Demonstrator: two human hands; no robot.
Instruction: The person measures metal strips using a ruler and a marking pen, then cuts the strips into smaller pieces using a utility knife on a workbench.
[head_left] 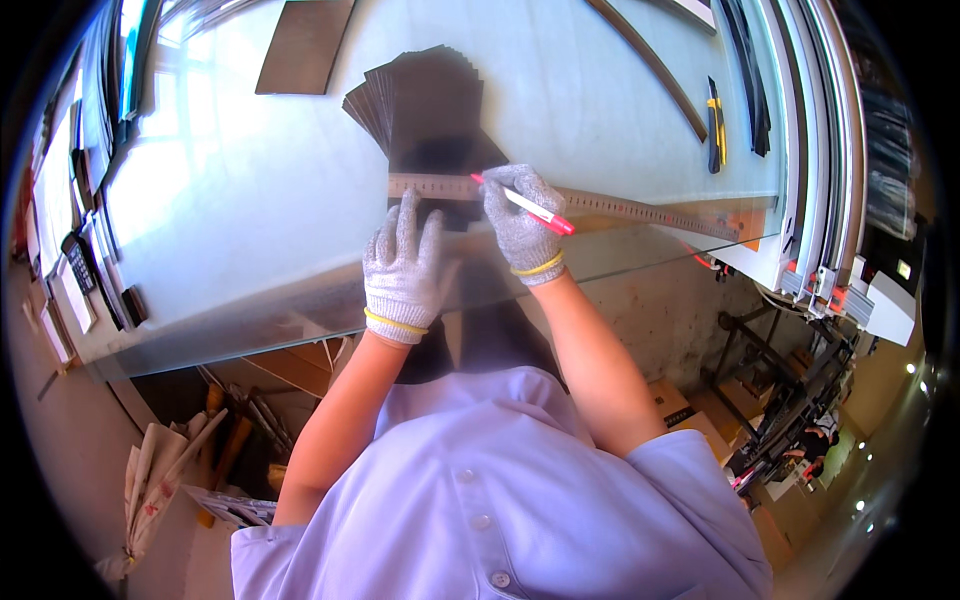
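Fanned stack of dark sheets (435, 110), upper centre of frame; long axis runs up and down the picture. Steel ruler (600, 203) lies across its lower part, roughly square to that axis, its far end reaching toward the right of frame.

Left hand (405, 255), gloved, just below the ruler: fingers extended and spread, gripping nothing, index fingertip at the ruler near its left end. Right hand (528, 240), gloved, fingers closed round a red-and-white pen (530, 206). Pen slants from upper left to lower right; its upper end is at the ruler's top edge, over the stack. Right hand is nearer that spot; touching or just above, cannot tell.

Counts: one ruler, one pen, two gloves; sheets in the fan too overlapped to count. Outward: one loose dark sheet (305, 47), upper left; one long dark strip (655, 70) and one yellow-and-black knife (715, 125), upper right. All on one glass tabletop (250, 230).
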